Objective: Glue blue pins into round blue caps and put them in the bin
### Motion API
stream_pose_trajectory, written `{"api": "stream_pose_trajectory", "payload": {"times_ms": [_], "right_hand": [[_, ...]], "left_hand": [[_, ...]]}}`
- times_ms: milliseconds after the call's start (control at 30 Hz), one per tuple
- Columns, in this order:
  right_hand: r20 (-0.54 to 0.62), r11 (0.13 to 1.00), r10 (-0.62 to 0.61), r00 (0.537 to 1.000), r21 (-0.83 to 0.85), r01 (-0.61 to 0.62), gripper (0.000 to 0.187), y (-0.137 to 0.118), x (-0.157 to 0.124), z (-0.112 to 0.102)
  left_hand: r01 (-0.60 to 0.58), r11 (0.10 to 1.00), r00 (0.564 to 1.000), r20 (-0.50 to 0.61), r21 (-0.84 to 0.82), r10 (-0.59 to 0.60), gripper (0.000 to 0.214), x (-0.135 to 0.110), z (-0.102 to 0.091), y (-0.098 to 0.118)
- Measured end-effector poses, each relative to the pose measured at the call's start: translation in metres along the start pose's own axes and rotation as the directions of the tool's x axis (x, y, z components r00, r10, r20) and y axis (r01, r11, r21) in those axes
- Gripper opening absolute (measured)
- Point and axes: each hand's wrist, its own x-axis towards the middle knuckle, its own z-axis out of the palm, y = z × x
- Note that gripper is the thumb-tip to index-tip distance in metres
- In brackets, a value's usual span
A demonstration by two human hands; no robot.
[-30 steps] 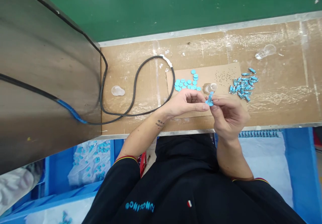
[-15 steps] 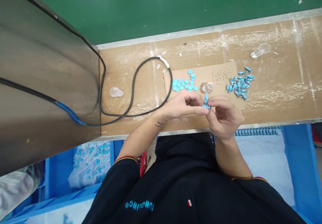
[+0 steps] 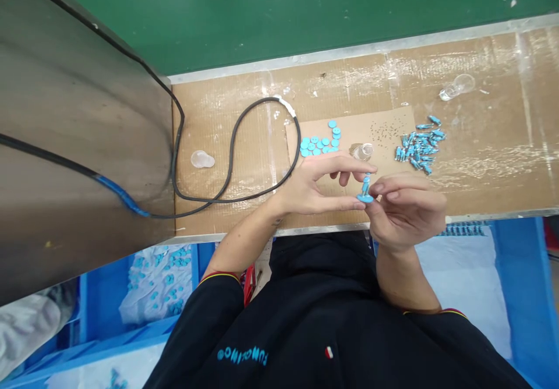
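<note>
My left hand [image 3: 312, 186] is closed on a small blue figurine [image 3: 365, 186] that stands on a round blue disc base [image 3: 364, 199]. Its index finger rests at the figurine's head and its thumb is under the base. My right hand [image 3: 404, 208] is just to the right, fingers curled and slightly apart, with the thumb tip beside the base's edge. Whether that thumb touches the base I cannot tell. Behind the hands, loose blue discs [image 3: 325, 142] lie on a cardboard sheet [image 3: 364, 127], along with a small clear cup [image 3: 362, 151]. Several blue figurines [image 3: 420, 145] lie heaped at the right.
A black cable [image 3: 231, 144] loops over the cardboard-covered table [image 3: 244, 220], beside a metal cabinet [image 3: 87, 133]. Clear plastic pieces lie at left [image 3: 202, 159] and back right [image 3: 457, 87]. Blue bins [image 3: 526, 284] stand below the front edge. Tiny dark bits [image 3: 386, 131] dot the sheet.
Both hands have shifted slightly right and toward me with the figurine. My left index finger has moved onto its head, and my right fingers have loosened from it.
</note>
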Motion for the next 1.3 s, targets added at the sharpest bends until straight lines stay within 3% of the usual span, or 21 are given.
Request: {"api": "stream_pose_trajectory", "payload": {"times_ms": [200,367,667,867,1067,1200,1300], "right_hand": [[0.113,1.000,-0.009,0.994,0.016,0.007,0.037,-0.008,0.001,-0.009],[0.162,0.999,-0.012,0.987,0.033,0.007,0.041,-0.013,0.002,-0.013],[0.201,0.997,0.028,0.979,0.064,-0.041,0.043,-0.018,0.002,-0.016],[0.245,0.992,0.066,0.967,0.090,-0.091,0.037,-0.024,0.009,-0.013],[0.254,0.987,0.067,0.965,0.127,-0.102,0.034,-0.024,0.009,-0.013],[0.189,0.987,0.034,0.981,0.145,-0.062,0.039,-0.020,0.007,-0.011],[0.171,0.987,0.057,0.984,0.136,-0.081,0.042,-0.017,0.000,-0.012]], "left_hand": [[-0.083,0.996,0.997,0.008,0.022,0.083,0.044,0.002,0.001,0.003],[-0.083,0.996,0.996,0.032,0.045,0.082,0.039,0.002,-0.001,0.004],[0.122,0.986,0.988,0.109,-0.112,-0.110,0.043,-0.003,0.000,0.008],[0.116,0.969,0.989,0.112,-0.219,-0.093,0.039,-0.001,0.002,0.013],[0.149,0.952,0.985,0.128,-0.268,-0.118,0.039,0.000,0.003,0.016],[0.102,0.945,0.993,0.089,-0.310,-0.078,0.045,0.000,0.002,0.014],[0.138,0.943,0.989,0.100,-0.303,-0.113,0.048,0.000,0.002,0.012]]}}
